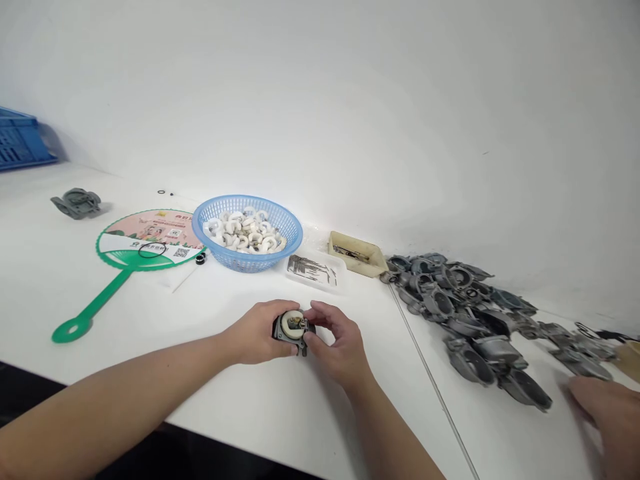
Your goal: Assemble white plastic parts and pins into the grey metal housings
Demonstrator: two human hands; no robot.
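Note:
Over the white table, a grey metal carburetor body (pixel 303 345) is held with its open side up. A white C-shaped float (pixel 286 325) sits in it, with small brass-coloured parts in the middle. My left hand (pixel 263 331) grips the body from the left, thumb along the near edge and fingers on the far side. At the right edge, the thumb and fingers of my right hand (pixel 340 341) close around the body beside the float's hinge end. Whether a small pin is between those fingertips, I cannot make out.
Behind are a blue basket (pixel 247 261) of white floats, a clear tray (pixel 327 285) of thin dark pins and a cream box (pixel 373 267). Carburetor bodies (pixel 465 320) are piled right, near another person's hand (pixel 607 407). A green fan (pixel 113 290) lies left.

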